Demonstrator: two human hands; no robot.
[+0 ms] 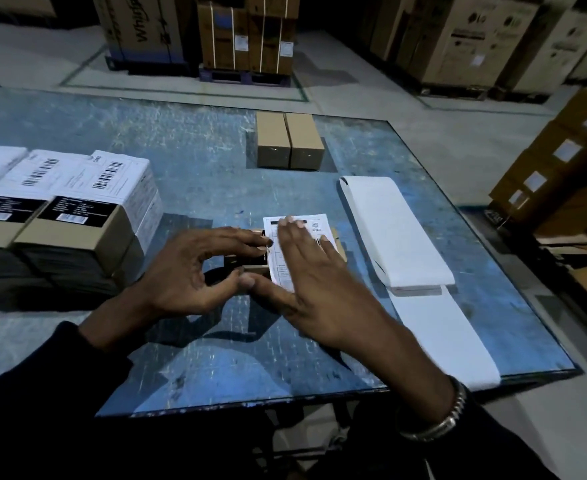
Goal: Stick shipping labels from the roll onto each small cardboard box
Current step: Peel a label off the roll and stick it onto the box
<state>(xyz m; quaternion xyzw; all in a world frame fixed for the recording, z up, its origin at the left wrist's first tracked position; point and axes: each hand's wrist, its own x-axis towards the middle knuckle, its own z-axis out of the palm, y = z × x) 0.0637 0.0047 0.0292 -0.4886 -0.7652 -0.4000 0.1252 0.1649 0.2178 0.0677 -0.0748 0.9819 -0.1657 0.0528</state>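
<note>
A small cardboard box (250, 263) lies in the middle of the blue table (198, 358), mostly hidden under my hands. A white shipping label (311, 225) covers its right part. My right hand (316, 282) lies flat on the label, fingers straight and spread. My left hand (195, 268) holds the box's left end, fingers on the far side and thumb on the near side. The folded strip of label backing (396, 233) lies to the right, and its tail (447, 337) runs to the table's front edge.
Labelled boxes (87, 209) are stacked at the left of the table. Two plain cardboard boxes (290, 140) stand side by side at the back. More labelled cartons (562, 157) are piled off the table at the right. Large appliance cartons (247, 32) stand on pallets behind.
</note>
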